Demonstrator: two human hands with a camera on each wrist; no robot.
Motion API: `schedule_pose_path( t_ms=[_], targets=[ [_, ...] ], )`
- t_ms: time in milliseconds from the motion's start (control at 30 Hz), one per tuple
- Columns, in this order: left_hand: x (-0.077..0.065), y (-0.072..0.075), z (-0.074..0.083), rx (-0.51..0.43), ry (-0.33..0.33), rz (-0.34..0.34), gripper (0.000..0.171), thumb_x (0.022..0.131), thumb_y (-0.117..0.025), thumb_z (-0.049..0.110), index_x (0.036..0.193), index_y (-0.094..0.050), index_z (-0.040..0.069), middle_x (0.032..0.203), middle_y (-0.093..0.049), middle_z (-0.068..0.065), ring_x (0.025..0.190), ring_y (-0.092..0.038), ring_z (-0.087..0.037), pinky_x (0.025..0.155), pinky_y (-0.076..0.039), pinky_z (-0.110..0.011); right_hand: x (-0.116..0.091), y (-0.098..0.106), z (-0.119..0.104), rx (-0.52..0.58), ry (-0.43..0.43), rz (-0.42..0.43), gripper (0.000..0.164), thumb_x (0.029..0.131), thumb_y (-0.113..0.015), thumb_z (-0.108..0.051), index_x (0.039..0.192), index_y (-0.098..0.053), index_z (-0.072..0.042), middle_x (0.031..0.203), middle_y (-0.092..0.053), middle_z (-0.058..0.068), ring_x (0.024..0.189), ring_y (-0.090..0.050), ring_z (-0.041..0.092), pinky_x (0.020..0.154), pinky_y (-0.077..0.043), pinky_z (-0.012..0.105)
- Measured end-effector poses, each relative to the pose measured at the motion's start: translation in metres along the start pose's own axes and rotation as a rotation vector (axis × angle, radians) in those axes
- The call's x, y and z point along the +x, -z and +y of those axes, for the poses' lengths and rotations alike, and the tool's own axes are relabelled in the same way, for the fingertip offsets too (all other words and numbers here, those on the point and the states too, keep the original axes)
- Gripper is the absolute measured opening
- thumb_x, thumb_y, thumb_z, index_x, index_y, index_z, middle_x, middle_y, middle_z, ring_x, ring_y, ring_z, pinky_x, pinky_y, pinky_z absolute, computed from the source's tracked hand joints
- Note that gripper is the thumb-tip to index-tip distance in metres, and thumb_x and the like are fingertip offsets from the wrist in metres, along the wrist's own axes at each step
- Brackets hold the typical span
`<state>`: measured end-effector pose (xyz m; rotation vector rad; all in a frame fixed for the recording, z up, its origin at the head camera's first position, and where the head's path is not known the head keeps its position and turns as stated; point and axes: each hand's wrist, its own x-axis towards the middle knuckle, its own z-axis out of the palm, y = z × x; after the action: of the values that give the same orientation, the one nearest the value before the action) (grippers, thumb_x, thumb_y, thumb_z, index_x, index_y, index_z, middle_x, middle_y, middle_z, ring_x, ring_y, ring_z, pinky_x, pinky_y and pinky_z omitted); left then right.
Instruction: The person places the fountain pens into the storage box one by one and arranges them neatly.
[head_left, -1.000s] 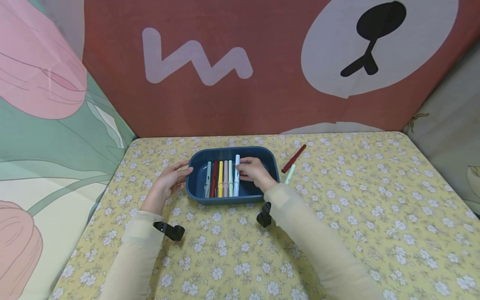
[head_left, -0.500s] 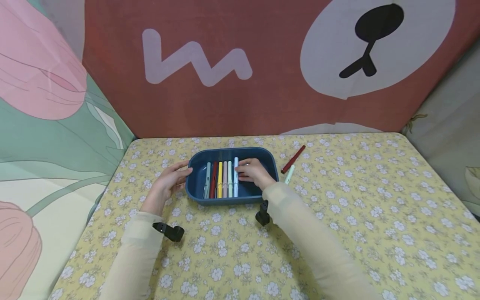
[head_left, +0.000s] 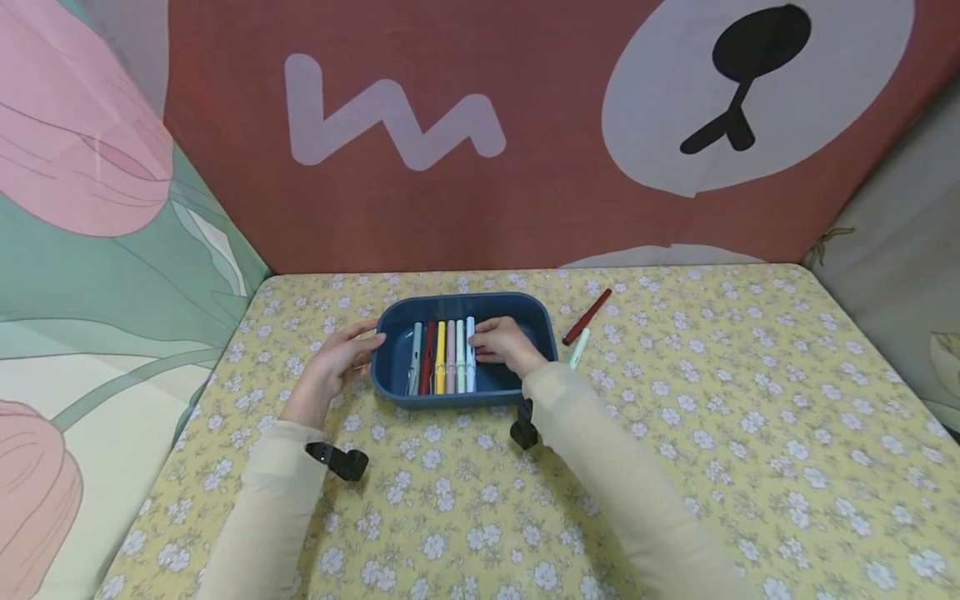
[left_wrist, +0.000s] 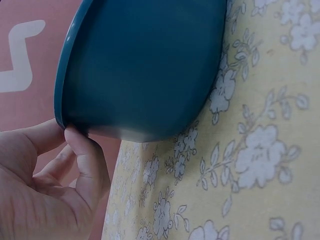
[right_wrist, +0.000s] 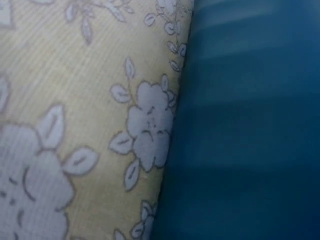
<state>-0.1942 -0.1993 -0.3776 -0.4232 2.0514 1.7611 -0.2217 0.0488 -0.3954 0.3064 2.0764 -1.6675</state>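
Note:
A dark blue rectangular bin (head_left: 457, 402) with rounded corners stands on the table. My left hand (head_left: 341, 362) pinches its left rim between thumb and fingers; the left wrist view shows the thumb (left_wrist: 82, 145) against the outer wall. Inside the bin several capped pens lie side by side: a grey-green pen (head_left: 416, 354), a dark red pen (head_left: 427, 358), a yellow pen (head_left: 440, 358), a pinkish pen (head_left: 451, 358) and a pale green pen (head_left: 461, 354). At the right end of this row, my right hand (head_left: 504, 343) holds a light blue pen (head_left: 470, 350) by its upper part.
Right of the bin, a second dark red pen (head_left: 587, 317) and another pale green pen (head_left: 580, 346) lie on the flowered yellow tablecloth (head_left: 712, 433). A printed red cloth (head_left: 450, 217) hangs behind the table. The right wrist view has just tablecloth and bin wall (right_wrist: 245, 125).
My right hand has moved slightly left and lower with the light blue pen, which now lies close alongside the pale green one. The left hand stays on the rim.

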Motion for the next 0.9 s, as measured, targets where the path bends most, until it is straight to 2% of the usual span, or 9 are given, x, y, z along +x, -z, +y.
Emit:
schedule_pose_path(
  t_ms=[67, 200, 333, 533, 900],
  targets=[
    [0.0003, -0.0001, 0.0004, -0.004, 0.0, 0.0, 0.057, 0.098, -0.055, 0.025, 0.151, -0.032, 0.021, 0.084, -0.066, 0.014, 0.069, -0.064, 0.002, 0.056, -0.048, -0.014, -0.0001, -0.0011, 0.0004, -0.062, 0.025, 0.007, 0.038, 0.091, -0.062, -0.004, 0.127, -0.055, 0.005, 0.122, -0.058, 0.021, 0.081, -0.061, 0.017, 0.087, -0.056, 0.033],
    [0.0007, -0.0006, 0.0007, -0.018, -0.003, -0.005, 0.058, 0.098, -0.055, 0.024, 0.151, -0.032, 0.02, 0.083, -0.066, 0.014, 0.069, -0.064, 0.002, 0.056, -0.049, -0.014, -0.0005, -0.0033, 0.001, -0.155, 0.064, 0.021, 0.036, 0.088, -0.065, -0.003, 0.122, -0.059, 0.005, 0.118, -0.062, 0.022, 0.073, -0.06, 0.014, 0.08, -0.057, 0.031],
    [0.0005, -0.0004, 0.0006, -0.015, -0.005, -0.01, 0.058, 0.098, -0.055, 0.024, 0.151, -0.031, 0.02, 0.084, -0.066, 0.014, 0.069, -0.064, 0.002, 0.057, -0.049, -0.014, -0.0006, -0.0035, 0.0017, -0.146, 0.067, 0.015, 0.035, 0.088, -0.065, -0.003, 0.121, -0.06, 0.006, 0.117, -0.062, 0.022, 0.069, -0.06, 0.012, 0.077, -0.058, 0.03],
    [-0.0006, 0.0009, -0.0001, -0.006, -0.011, -0.013, 0.058, 0.099, -0.054, 0.024, 0.151, -0.03, 0.02, 0.084, -0.066, 0.016, 0.07, -0.064, 0.003, 0.058, -0.049, -0.014, -0.0021, -0.0021, 0.0027, -0.137, 0.06, -0.007, 0.036, 0.089, -0.064, -0.003, 0.124, -0.058, 0.005, 0.12, -0.061, 0.023, 0.074, -0.063, 0.014, 0.079, -0.058, 0.031],
    [-0.0008, 0.0016, -0.0007, -0.008, -0.016, -0.022, 0.058, 0.099, -0.054, 0.025, 0.151, -0.03, 0.02, 0.082, -0.066, 0.016, 0.069, -0.064, 0.003, 0.057, -0.048, -0.014, -0.0015, -0.0018, 0.003, -0.132, 0.053, -0.005, 0.037, 0.089, -0.064, -0.003, 0.125, -0.057, 0.004, 0.118, -0.061, 0.021, 0.068, -0.058, 0.012, 0.074, -0.058, 0.029]
  ],
)
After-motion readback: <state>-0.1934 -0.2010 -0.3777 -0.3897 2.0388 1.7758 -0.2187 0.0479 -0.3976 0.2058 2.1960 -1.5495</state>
